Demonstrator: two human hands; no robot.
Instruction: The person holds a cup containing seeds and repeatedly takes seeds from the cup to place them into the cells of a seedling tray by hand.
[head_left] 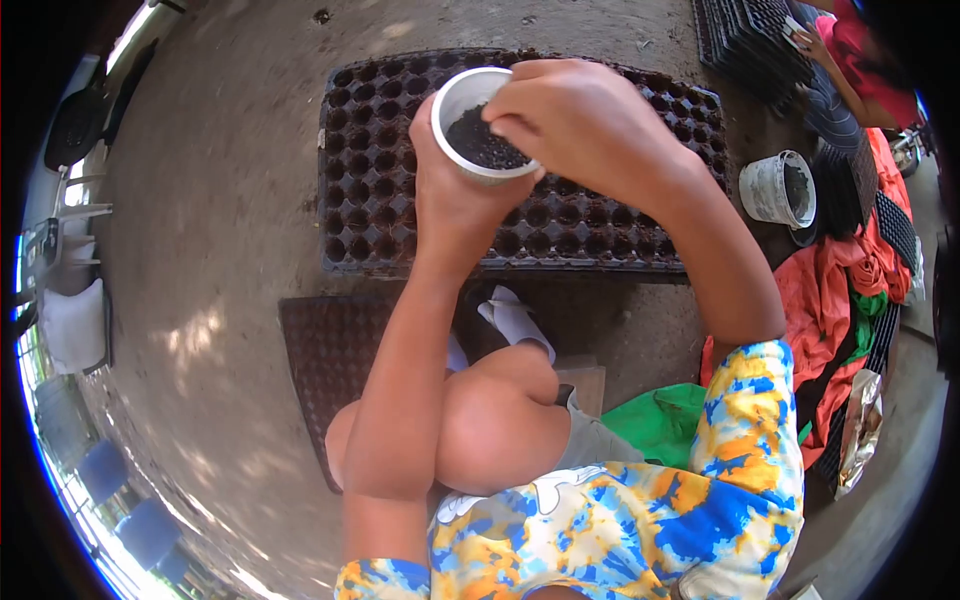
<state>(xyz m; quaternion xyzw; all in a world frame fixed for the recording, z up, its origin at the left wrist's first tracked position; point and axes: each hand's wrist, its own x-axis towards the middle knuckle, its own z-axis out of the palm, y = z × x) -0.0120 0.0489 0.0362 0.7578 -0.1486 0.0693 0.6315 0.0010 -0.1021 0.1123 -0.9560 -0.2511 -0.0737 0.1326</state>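
My left hand (452, 195) is wrapped around a white plastic cup (462, 92), tilted so its inside faces me. Dark, fine grains (484, 142) fill the lower part of the cup; whether they are seeds or soil I cannot tell. My right hand (575, 112) is at the cup's right rim, its fingers pinched together just over the grains. Whatever is between those fingertips is hidden. Below both hands lies a large black seedling tray (365, 215) with rows of round cells, many of them with dark brown soil in them.
Another cell tray (320, 350) lies on the ground near my legs. A white bucket (765, 190) stands to the right, beside red cloth (815, 300) and green cloth (655, 420). At the upper right, a person in red (880, 70) is near stacked trays (745, 45). Chairs line the left.
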